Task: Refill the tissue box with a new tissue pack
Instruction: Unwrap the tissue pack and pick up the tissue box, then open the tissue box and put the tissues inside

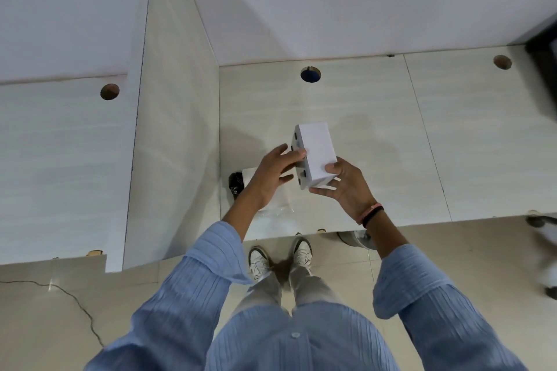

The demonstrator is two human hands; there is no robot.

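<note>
Above the pale, faintly striped bench (pixel 361 135) we hold a white rectangular tissue box (pixel 316 156) lifted clear of the surface and tilted, its plain broad face turned up toward us and a side face with several dark round marks turned to the left. Our right hand (pixel 346 187) grips the near end of the box, thumb pressed on the top face and fingers curled under the lower corner; on that wrist sit a black band and a pink one (pixel 372 214). Our left hand (pixel 271 175) is loosely open, its fingertips touching the marked side of the box without closing round it. Beneath the left hand and forearm, flat on the bench, lies a clear plastic tissue pack with white contents (pixel 271 208), its black printed end (pixel 236 184) toward the left; it is partly hidden, so we cannot tell whether it is sealed. A white partition panel (pixel 174 129) stands upright just left of the pack. Round cable holes (pixel 310 74) pierce the bench near the back wall. Both our arms wear pleated light blue sleeves (pixel 193 295), and white shoes (pixel 259 262) show on the tiled floor below the bench edge.
</note>
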